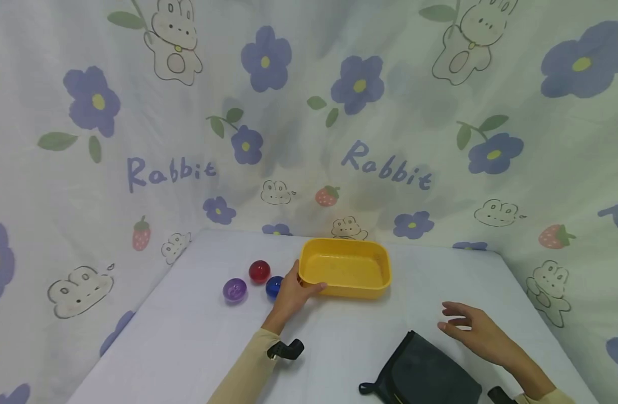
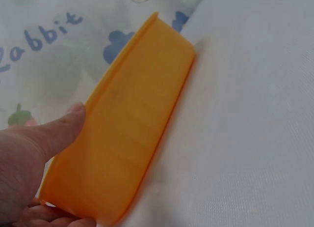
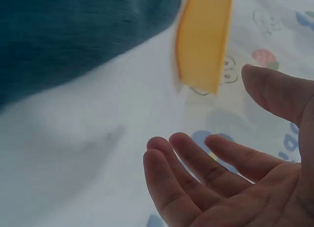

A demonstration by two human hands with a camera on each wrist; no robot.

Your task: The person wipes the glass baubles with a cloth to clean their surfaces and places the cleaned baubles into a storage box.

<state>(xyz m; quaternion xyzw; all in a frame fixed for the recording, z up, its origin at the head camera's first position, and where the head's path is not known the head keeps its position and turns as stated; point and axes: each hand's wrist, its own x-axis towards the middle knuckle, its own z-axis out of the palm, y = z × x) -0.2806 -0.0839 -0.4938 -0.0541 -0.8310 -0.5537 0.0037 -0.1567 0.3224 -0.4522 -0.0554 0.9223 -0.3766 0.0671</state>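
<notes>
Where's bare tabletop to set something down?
Free: right of the yellow tray, beyond the right hand; front-left table, left of the left sleeve. Crowded: left of the tray, with left hand, red ball, blue ball and purple round piece; front right, with the dark pouch.

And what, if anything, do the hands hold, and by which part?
The left hand holds the yellow tray by its near left corner; the right hand holds nothing.

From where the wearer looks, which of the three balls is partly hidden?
The blue ball, partly covered by the left hand; the red ball and purple ball show whole.
</notes>
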